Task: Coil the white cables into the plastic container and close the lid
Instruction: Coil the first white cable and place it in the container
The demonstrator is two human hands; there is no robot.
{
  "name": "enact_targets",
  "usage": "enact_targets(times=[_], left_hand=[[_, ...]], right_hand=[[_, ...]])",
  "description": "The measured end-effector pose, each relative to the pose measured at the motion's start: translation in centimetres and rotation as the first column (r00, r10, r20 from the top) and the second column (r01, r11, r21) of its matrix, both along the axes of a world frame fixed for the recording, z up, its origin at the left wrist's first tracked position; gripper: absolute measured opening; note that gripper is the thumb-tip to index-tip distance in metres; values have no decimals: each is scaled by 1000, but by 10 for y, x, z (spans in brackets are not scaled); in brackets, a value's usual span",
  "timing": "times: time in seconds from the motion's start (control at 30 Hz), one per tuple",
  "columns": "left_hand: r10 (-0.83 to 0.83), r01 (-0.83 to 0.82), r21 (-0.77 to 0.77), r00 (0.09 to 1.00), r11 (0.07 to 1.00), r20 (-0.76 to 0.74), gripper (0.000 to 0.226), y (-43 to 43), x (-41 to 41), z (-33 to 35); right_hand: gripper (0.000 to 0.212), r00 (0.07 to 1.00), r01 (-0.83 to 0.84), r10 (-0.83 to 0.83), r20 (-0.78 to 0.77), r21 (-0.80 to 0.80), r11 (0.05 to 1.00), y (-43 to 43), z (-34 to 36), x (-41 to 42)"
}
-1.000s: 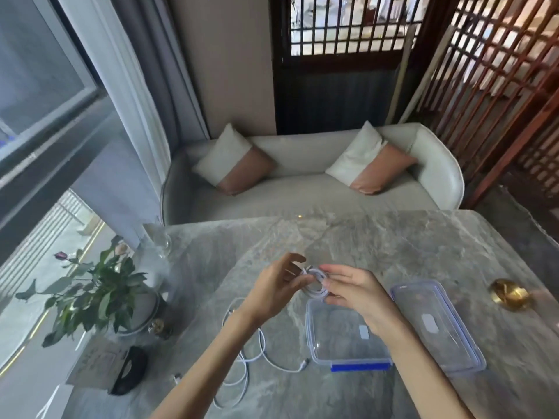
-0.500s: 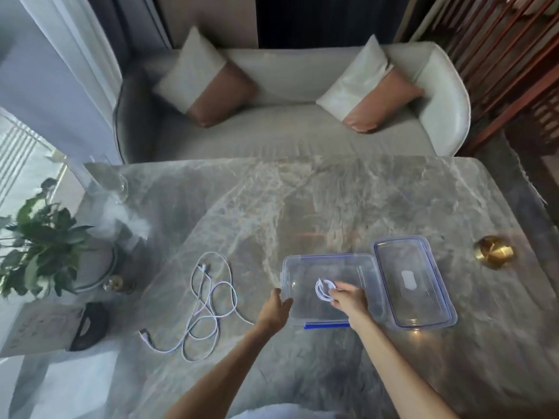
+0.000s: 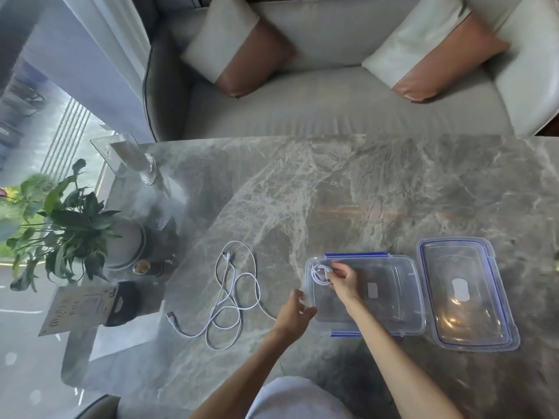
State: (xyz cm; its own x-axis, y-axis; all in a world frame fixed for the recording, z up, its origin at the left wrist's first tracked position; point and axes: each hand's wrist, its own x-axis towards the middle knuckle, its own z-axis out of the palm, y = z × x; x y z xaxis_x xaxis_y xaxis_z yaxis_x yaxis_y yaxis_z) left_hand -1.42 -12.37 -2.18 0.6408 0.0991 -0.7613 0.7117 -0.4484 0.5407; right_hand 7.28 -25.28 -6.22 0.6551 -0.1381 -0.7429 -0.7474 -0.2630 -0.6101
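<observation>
A clear plastic container (image 3: 405, 316) with blue clips stands open on the marble table. My right hand (image 3: 343, 278) reaches inside it and pinches a small coiled white cable (image 3: 318, 273) in the container's far left corner. My left hand (image 3: 295, 311) grips the container's left rim. A second white cable (image 3: 230, 293) lies loose and tangled on the table to the left of the container. The clear lid (image 3: 467, 293) with a blue seal rests upside down on the table, right of the container.
A potted plant (image 3: 69, 225) in a grey pot, a glass vase (image 3: 139, 160), a card and a black object (image 3: 125, 302) crowd the table's left side. A grey sofa with two cushions lies beyond the far edge.
The coil was held in both hands above the table, then was lowered into the container. My left hand moved to the container's rim and my right hand shifted the coil to the far left corner.
</observation>
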Motion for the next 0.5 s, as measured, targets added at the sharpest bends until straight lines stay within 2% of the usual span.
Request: enact_targets(times=[0.17,0.27,0.3,0.33,0.4,0.43,0.5], left_hand=[[-24,24,13,1000,1000,0,44,2,1,0],[-60,60,5,998,998,-7,44,3,3,3],[-82,82,2,997,997,2,44,5,3,4],[-102,102,8,995,995,23,42,10,4,7],[-83,81,26,992,996,98,33,28,3,13],[-45,41,31,989,999,140,27,42,1,16],[13,-43,124,972,991,233,26,80,-7,18]], right_hand=[[29,999,35,-35,2,-49,998,-11,2,-4],[31,997,49,-44,-62,76,996,-12,16,-5],[32,998,11,-7,-61,67,998,-12,21,-5],[33,998,-52,53,-39,13,999,-12,27,-5],[32,982,-164,182,53,-243,956,-10,40,-7],[29,969,-157,215,123,-364,918,-6,48,-8],[23,915,-93,259,309,-463,882,11,67,-13]])
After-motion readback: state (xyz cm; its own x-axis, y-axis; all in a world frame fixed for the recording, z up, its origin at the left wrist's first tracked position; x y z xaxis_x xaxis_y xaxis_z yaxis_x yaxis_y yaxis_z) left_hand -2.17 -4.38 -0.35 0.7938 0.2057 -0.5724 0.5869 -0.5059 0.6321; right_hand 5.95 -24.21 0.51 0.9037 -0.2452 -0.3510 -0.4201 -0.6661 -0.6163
